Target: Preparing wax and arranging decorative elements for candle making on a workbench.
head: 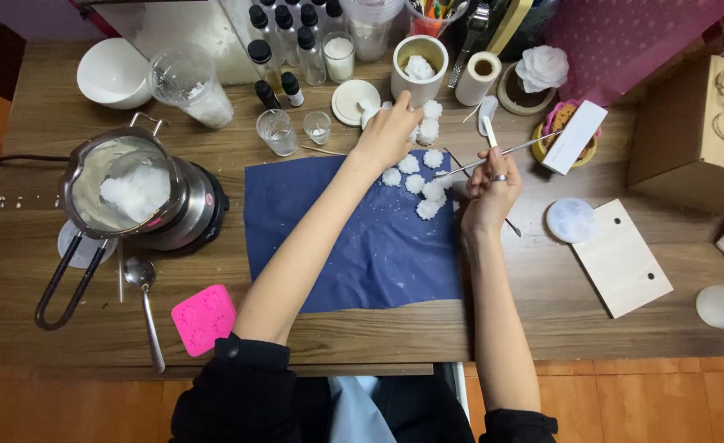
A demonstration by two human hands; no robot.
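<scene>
Several small white flower-shaped wax pieces (418,182) lie clustered on our dark blue paper sheet (354,246) on the wooden counter (543,312), with a steel melting pot (124,193) left and a cream ceramic jar (419,70) behind. Our left hand (388,131) pinches one piece; our right hand (492,193) grips thin metal tweezers (501,154).

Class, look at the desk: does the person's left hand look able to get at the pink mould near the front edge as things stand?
Probably yes. The left hand is up among the white wax flowers, but the pink mould lies uncovered on that arm's side, with only bare table and blue sheet between them.
</scene>
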